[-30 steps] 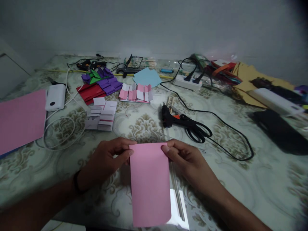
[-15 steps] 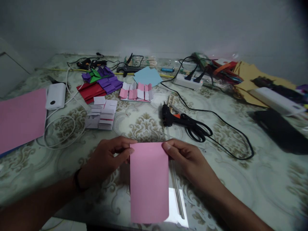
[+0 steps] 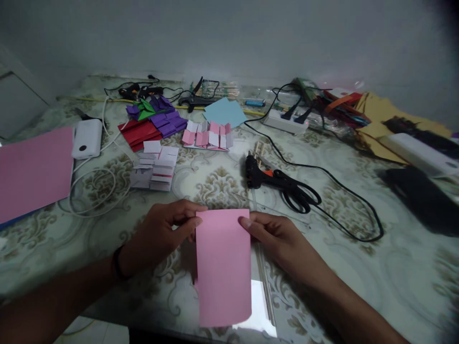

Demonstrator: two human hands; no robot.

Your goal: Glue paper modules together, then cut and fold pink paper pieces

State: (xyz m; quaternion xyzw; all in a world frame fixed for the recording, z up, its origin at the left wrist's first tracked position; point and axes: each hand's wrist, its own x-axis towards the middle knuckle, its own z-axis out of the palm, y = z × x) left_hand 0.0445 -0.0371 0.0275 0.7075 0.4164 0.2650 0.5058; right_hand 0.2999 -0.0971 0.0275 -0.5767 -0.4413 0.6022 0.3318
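Note:
A sheet of pink paper (image 3: 224, 272) hangs between my hands near the table's front edge, slightly curved. My left hand (image 3: 168, 231) pinches its upper left corner between thumb and fingers. At the upper right corner, my right hand (image 3: 270, 231) grips the same sheet, thumb in front and fingers behind. Under and beside the paper lie clear glue sticks (image 3: 266, 282) and a white sheet (image 3: 263, 310), partly covered by the pink paper. Beyond my right hand, a black glue gun (image 3: 258, 174) rests near scissors (image 3: 299, 196).
Folded paper pieces in white (image 3: 156, 167), pink and white (image 3: 208, 136), red (image 3: 139, 134) and purple (image 3: 168, 123) lie further back. Left are a pink stack (image 3: 34, 174) and a white power bank (image 3: 87, 138). A power strip (image 3: 286, 123) and black cable (image 3: 344, 191) lie to the right.
The pink paper has tilted a little, and its lower edge curves more. My right thumb has slid slightly inward on it. The whole view has shifted slightly.

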